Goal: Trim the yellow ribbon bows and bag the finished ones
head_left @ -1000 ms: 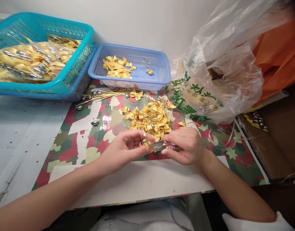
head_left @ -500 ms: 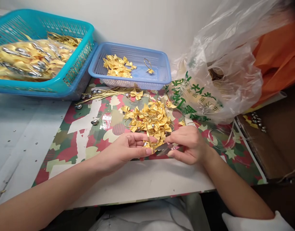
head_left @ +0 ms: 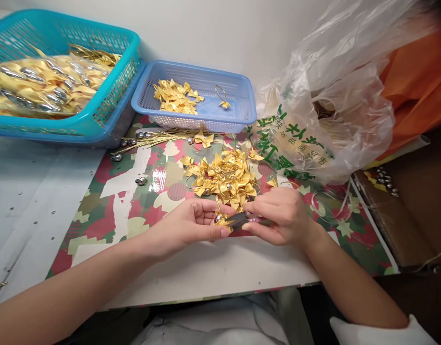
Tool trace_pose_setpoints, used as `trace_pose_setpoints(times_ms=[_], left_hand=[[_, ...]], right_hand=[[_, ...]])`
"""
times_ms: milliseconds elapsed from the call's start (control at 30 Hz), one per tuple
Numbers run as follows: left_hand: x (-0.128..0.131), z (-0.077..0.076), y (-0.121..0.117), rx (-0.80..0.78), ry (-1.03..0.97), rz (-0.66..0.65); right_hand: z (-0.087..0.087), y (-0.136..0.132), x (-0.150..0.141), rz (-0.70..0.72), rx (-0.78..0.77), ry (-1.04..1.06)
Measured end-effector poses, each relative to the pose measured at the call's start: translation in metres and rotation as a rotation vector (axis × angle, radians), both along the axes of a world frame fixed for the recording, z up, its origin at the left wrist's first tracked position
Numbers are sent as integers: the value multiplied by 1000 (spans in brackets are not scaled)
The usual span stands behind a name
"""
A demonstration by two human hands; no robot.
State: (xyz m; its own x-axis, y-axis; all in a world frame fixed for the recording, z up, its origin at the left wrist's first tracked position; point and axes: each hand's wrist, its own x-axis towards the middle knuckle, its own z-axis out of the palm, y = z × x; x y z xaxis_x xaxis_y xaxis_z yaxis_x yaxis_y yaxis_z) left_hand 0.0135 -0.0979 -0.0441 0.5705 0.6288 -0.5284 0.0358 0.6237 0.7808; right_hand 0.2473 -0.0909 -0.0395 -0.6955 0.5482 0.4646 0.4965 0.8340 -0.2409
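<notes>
My left hand (head_left: 202,221) pinches a yellow ribbon bow (head_left: 220,223) between thumb and fingers. A silver bead sits on the bow, and a gold cord loop (head_left: 217,203) stands up from it. My right hand (head_left: 278,215) is closed round small dark-bladed scissors (head_left: 237,219), their handles mostly hidden by the fingers. The blade tips point left and meet the bow at my left fingertips. Just beyond both hands lies a pile of yellow bows (head_left: 227,175) with gold cord loops and silver beads.
Behind the pile are gold cords (head_left: 159,139) and a blue basket (head_left: 193,120) holding bows. A turquoise basket (head_left: 94,112) with a bagged load stands at the left. Loose silver beads (head_left: 140,181) dot the patterned sheet. A clear plastic bag (head_left: 307,143) bulges at the right.
The scissor blades parted and tilted away half a second ago. Now they are together again and against the bow. My left hand keeps hold of the bow, turning it slightly.
</notes>
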Motion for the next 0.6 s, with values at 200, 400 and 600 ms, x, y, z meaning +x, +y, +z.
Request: trace_pose_setpoints(times_ms=[200,400,600], left_hand=[[-1,-1,0,2,38,-3],[0,-3,0,19,50,-7],[0,1,0,17,44,-12]], right_hand=[[2,-1,1,-14,37,-33],[2,-2,-1,-28,68,-56],[3,-3,-1,-25,81,-62]])
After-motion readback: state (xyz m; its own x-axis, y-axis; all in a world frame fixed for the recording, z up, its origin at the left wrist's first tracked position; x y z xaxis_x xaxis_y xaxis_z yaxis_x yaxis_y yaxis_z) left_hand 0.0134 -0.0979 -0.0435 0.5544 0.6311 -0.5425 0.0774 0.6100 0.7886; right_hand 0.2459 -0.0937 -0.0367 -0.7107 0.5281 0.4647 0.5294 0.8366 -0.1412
